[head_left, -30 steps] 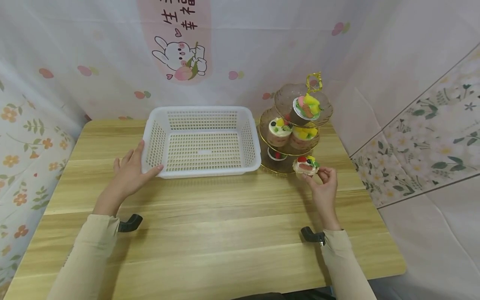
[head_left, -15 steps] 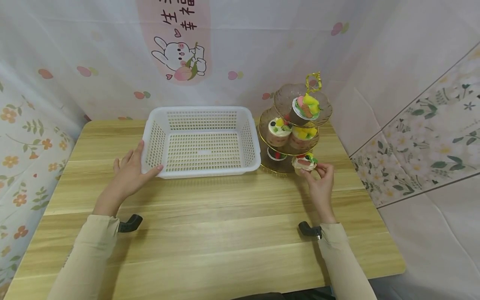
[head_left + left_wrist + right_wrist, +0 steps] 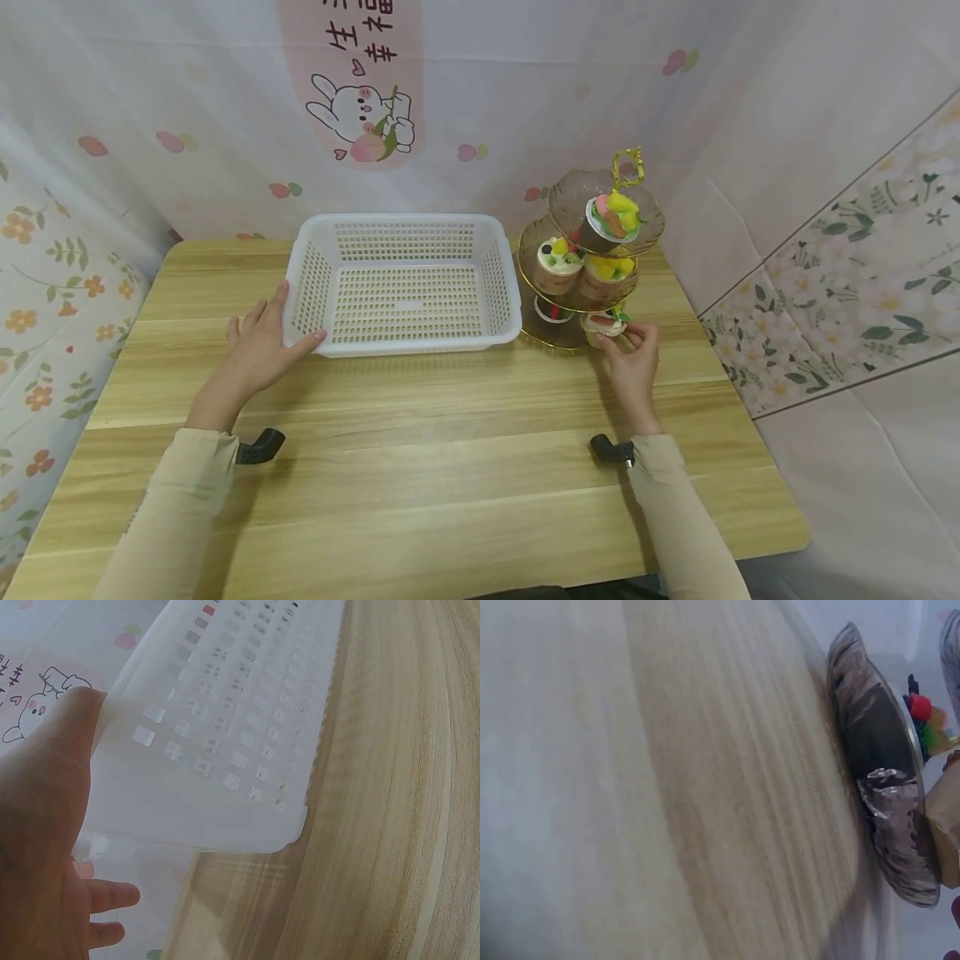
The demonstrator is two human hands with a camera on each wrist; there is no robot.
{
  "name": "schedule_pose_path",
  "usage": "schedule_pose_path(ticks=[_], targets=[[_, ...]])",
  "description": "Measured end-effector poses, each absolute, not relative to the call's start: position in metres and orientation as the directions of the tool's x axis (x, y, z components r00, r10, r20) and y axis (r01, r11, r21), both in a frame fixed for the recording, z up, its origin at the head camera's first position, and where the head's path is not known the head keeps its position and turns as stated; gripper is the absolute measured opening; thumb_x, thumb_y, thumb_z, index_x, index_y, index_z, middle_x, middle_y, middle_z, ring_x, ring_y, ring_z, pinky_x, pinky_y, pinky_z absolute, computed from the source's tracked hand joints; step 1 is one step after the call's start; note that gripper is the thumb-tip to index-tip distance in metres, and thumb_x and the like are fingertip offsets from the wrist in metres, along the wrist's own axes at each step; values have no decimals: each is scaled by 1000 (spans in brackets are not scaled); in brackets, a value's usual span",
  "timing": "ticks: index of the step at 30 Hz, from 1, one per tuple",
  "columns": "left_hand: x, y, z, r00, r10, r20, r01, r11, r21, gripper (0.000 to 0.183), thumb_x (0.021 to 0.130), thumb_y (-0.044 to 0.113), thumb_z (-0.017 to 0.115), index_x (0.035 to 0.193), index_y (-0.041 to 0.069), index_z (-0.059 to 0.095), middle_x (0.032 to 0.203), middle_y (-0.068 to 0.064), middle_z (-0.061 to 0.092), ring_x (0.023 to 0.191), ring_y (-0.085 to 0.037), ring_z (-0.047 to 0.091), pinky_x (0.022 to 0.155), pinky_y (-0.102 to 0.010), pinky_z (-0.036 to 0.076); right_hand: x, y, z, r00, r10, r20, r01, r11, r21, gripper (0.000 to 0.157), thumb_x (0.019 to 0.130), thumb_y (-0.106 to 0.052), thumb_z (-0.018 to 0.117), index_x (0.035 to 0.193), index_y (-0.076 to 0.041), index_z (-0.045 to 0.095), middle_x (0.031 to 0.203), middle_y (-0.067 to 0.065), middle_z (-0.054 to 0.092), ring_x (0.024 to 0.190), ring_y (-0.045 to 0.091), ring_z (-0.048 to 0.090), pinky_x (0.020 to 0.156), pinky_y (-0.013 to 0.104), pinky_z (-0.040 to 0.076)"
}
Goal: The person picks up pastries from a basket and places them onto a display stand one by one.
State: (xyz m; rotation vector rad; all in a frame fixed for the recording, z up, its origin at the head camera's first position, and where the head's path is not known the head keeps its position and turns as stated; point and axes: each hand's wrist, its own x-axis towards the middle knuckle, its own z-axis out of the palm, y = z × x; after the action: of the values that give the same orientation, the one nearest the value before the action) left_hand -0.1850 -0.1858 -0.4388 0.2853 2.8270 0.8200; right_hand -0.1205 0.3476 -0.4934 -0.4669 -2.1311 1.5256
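Note:
At the left front corner of the white basket (image 3: 408, 341), my left hand (image 3: 257, 350) rests with its thumb along the front rim and its fingers by the left side. The left wrist view shows two straight fingers below the basket's corner (image 3: 187, 817). My right hand (image 3: 636, 367) pinches a small cream-topped cupcake (image 3: 604, 325) at the front right of the tiered stand's bottom plate (image 3: 564, 335). In the right wrist view, its beige cup (image 3: 946, 814) is at the scalloped plate's edge (image 3: 877, 735); the hand is mostly outside that view.
Two fruit-topped cupcakes, the left one (image 3: 557, 271) cream-covered, sit on the middle tier. A dark cup with fruit (image 3: 611, 218) leans on the top tier below the gold handle (image 3: 628, 167). Another dark cup (image 3: 552, 312) stands on the bottom plate. A printed curtain (image 3: 525, 100) hangs behind.
My right hand has moved slightly left and away from me with the cupcake, bringing it further over the bottom plate. The left hand and basket have not moved.

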Motion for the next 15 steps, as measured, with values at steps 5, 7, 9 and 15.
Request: schedule_pose_path(ticks=[5,7,9,15], targets=[[-186,-187,-439,-963,236,-129,131,831,540,106,93,65,50,158,12,-13,163,-29,13,147,-59,9,109,-79,-6,-127,345,-497,-831,529,173,-23,278,-960,59,84,-5,77,127,10,39,114,2,57,118,21,59,96,21,53],[-186,-187,-438,-962,237,-134,130,832,539,106,93,65,50,158,12,-13,163,-29,12,147,-58,9,109,-79,-6,-129,345,-498,-829,530,179,-15,300,-954,59,84,-8,77,127,9,41,114,4,58,118,23,60,99,31,52],[-186,-187,-437,-961,238,-138,128,832,540,106,93,66,50,158,12,-14,163,-29,12,147,-58,8,109,-79,-6,-131,345,-500,-825,531,195,-7,336,-942,58,85,-12,78,126,8,42,115,7,60,117,23,60,101,36,49],[-185,-186,-435,-962,234,-139,125,834,538,106,93,66,50,158,11,-13,163,-30,13,146,-59,9,109,-79,-5,-136,343,-502,-823,523,223,6,401,-916,55,85,-16,78,122,6,43,116,20,66,101,4,59,83,18,44]])
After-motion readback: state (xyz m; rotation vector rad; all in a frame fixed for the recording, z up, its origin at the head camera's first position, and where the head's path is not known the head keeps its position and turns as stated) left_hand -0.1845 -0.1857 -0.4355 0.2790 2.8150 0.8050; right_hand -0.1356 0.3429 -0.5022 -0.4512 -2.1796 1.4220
